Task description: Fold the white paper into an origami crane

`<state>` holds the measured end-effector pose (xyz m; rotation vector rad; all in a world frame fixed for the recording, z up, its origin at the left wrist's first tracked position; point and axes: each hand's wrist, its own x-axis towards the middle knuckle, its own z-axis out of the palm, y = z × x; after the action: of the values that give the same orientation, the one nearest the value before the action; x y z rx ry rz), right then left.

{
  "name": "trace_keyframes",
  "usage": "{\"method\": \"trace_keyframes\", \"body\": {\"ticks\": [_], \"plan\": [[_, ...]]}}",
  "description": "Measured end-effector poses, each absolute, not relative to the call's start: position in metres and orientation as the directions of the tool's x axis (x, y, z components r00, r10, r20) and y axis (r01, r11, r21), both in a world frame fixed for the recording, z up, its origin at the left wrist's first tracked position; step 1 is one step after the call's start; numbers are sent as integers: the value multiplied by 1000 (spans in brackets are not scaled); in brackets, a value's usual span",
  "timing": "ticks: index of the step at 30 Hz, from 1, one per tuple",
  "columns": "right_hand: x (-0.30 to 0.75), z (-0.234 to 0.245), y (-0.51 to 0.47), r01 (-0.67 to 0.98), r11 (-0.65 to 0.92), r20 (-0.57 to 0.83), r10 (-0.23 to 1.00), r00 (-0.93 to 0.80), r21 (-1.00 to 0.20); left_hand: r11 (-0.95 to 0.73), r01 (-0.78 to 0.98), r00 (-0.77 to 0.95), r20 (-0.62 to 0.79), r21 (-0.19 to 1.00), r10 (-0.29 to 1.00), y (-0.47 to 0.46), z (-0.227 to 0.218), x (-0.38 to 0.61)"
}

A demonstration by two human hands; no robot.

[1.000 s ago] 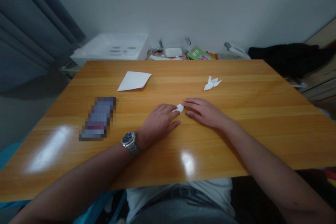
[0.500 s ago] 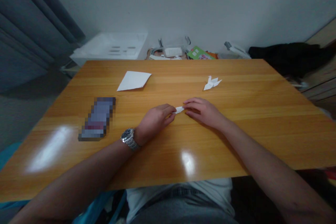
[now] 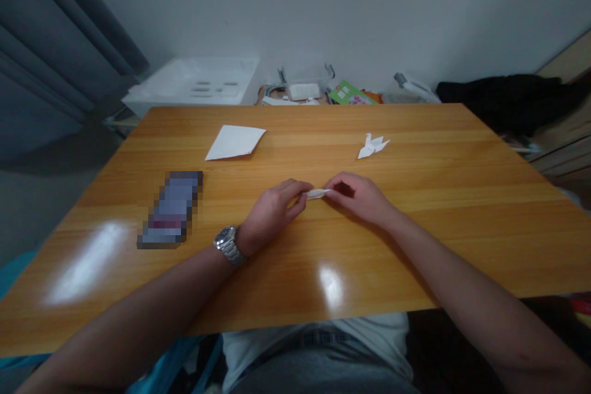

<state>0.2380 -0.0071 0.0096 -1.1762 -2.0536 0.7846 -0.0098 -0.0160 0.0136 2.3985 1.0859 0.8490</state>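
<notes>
A small, narrow piece of folded white paper [image 3: 316, 194] is held between my two hands, just above the middle of the table. My left hand [image 3: 281, 202], with a metal watch [image 3: 228, 242] on its wrist, pinches the paper's left end. At the right end, the thumb and fingertips of my right hand [image 3: 357, 195] close on the paper. The fingers partly hide both ends. Beyond my right hand stands a folded white paper crane [image 3: 373, 146]. Toward the far left lies a stack or sheet of white paper [image 3: 236, 142].
A blurred-out phone [image 3: 172, 209] lies on the wooden table [image 3: 295, 271] left of my hands. Past the far edge are a white plastic bin [image 3: 194, 83], a green booklet [image 3: 351, 93] and cables. Dark cloth [image 3: 508, 101] lies at the right, and a grey curtain [image 3: 50, 43] hangs left.
My right fingers, looser and straighter before, have closed into a pinch on the right end of the paper. More of the paper shows between my hands. The other things stay put.
</notes>
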Motion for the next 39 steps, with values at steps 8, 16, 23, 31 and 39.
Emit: {"method": "trace_keyframes", "body": {"ticks": [8, 16, 23, 31, 39], "plan": [[228, 5, -12, 240, 230, 149, 937, -315, -943, -467, 439, 393, 303, 768, 868, -20, 15, -5], [212, 2, -20, 108, 75, 32, 932, -361, -991, -261, 213, 244, 208, 941, 947, -19, 10, 1], [210, 1, -21, 121, 76, 30, 938, -346, -990, -215, 188, 274, 159, 958, 948, -21, 9, 3], [210, 8, -25, 152, 63, -3, 918, -397, -986, -193, 130, 295, 148, 973, 944, -21, 9, 4], [208, 7, -27, 173, 96, 17, 911, -412, -980, -182, 111, 285, 144, 977, 948, -20, 11, 4]]}}
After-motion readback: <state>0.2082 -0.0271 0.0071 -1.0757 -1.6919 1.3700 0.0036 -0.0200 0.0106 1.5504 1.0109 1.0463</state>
